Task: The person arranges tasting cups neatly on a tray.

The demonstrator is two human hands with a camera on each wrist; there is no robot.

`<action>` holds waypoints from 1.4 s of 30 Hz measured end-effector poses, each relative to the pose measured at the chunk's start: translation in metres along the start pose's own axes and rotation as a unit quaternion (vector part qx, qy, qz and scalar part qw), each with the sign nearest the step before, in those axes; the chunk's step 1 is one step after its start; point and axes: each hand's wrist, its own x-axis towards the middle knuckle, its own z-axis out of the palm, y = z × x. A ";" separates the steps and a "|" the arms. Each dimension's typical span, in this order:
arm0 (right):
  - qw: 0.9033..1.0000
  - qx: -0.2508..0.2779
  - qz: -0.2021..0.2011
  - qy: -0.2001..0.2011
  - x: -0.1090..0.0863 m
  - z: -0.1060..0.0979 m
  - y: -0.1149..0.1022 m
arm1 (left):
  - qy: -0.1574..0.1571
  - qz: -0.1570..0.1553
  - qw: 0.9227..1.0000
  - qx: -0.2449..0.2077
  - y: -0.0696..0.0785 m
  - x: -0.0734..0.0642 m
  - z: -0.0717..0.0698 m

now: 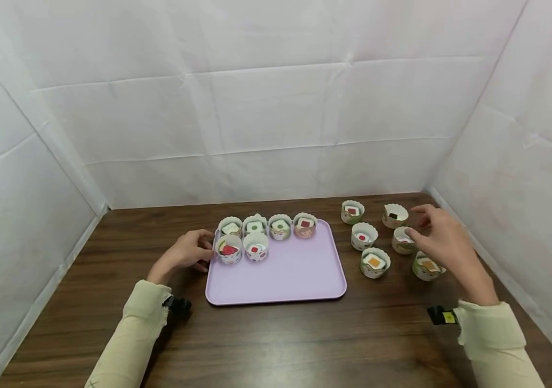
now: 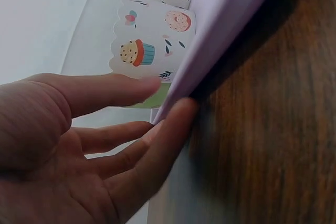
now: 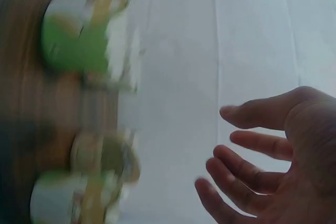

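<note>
- Your left hand (image 1: pixel 187 251) loosely pinches the tray (image 1: pixel 295 283) at nine o'clock.
- Your right hand (image 1: pixel 442 235): half-spread, empty.
- Paper cup (image 1: pixel 403 248) at its nine o'clock: likely light, crushable; pinch opposite sides gently.

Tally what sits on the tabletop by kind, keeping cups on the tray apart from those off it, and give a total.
Tray cups: 6
Off-tray cups: 6
Purple tray: 1
Total: 13
</note>
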 end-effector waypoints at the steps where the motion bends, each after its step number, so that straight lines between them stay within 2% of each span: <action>1: 1.000 0.000 0.001 -0.001 -0.001 -0.002 0.007 | -0.001 -0.001 1.000 -0.003 0.000 0.000 0.000; 6: 0.999 0.010 -0.007 -0.031 -0.004 -0.006 0.036 | -0.002 -0.009 1.000 0.000 -0.001 0.001 0.001; 11: 0.994 0.013 -0.003 -0.111 -0.004 -0.010 0.058 | -0.006 -0.017 1.000 0.003 -0.001 0.004 0.003; 15: 0.985 0.026 0.008 -0.173 -0.007 -0.011 0.071 | -0.011 -0.014 1.000 0.008 -0.001 0.006 0.003; 22: 0.960 0.116 0.011 -0.255 -0.013 -0.007 0.087 | -0.014 -0.015 1.000 0.015 0.000 0.005 0.003; 27: 0.951 0.144 0.006 -0.273 -0.014 -0.001 0.092 | -0.016 -0.017 1.000 0.015 0.000 0.006 0.004; 33: 0.953 0.128 -0.020 -0.272 -0.014 0.000 0.093 | -0.015 -0.019 1.000 0.011 -0.001 0.006 0.004; 42: 0.952 0.114 -0.032 -0.282 -0.015 -0.001 0.096 | -0.009 -0.019 1.000 0.023 0.000 0.005 0.005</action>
